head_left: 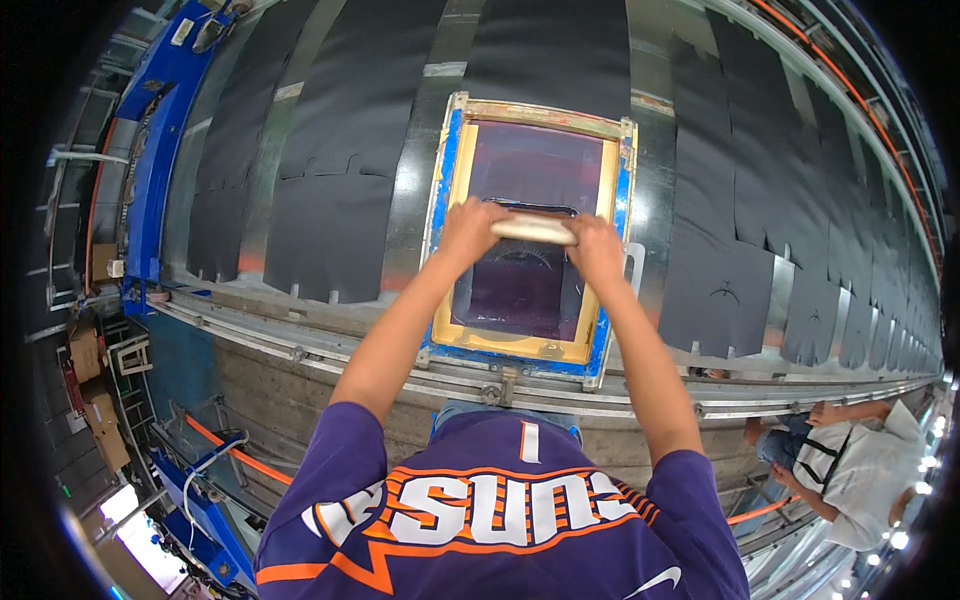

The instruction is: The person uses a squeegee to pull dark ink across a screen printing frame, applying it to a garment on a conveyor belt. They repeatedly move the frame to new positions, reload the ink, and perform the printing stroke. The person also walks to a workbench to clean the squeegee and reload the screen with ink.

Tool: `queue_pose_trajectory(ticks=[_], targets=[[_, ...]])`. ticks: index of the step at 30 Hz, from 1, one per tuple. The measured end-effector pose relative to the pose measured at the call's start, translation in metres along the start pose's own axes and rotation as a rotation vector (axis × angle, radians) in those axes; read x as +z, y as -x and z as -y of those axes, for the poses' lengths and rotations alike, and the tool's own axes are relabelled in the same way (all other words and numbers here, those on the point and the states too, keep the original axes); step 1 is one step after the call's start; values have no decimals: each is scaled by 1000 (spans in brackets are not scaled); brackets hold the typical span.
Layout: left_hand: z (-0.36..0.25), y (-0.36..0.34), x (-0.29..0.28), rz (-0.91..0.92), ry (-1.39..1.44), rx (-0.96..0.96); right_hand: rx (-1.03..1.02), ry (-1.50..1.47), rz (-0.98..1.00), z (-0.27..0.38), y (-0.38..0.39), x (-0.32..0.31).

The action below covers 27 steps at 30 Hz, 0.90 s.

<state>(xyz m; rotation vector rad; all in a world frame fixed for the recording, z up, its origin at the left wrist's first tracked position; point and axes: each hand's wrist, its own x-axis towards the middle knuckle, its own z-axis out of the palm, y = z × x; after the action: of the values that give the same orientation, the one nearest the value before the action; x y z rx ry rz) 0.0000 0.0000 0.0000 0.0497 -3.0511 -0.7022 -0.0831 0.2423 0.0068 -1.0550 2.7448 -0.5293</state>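
My left hand (471,232) and my right hand (599,250) are closed round the two ends of a squeegee (536,229) with a pale, rounded handle. It lies crosswise over the middle of a screen printing frame (545,117). Blue and yellow strips edge this frame around a dark purple mesh (535,160). A dark, glossy line of ink (530,206) runs along the squeegee's far side. On the near part of the mesh a faint curved design shows. The squeegee's blade is mostly hidden beneath its handle.
Black fabric pieces (340,130) lie across the long metal table (412,195) on both sides of the frame. One piece at right (715,290) bears a small printed mark. A metal rail (330,345) follows the near edge. Blue machinery (160,180) stands left; another person (850,465) is at lower right.
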Motion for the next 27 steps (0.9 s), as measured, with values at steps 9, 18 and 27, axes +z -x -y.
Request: queue_pose_trajectory(ticks=[9, 18, 27], targets=[[-33, 100, 18, 3, 74, -49, -28, -104, -48, 27, 95, -1], [-4, 3, 4, -46, -28, -7, -36, -178, -191, -10, 15, 12], [-48, 137, 23, 12, -3, -51, -5, -481, -125, 16, 128, 3]])
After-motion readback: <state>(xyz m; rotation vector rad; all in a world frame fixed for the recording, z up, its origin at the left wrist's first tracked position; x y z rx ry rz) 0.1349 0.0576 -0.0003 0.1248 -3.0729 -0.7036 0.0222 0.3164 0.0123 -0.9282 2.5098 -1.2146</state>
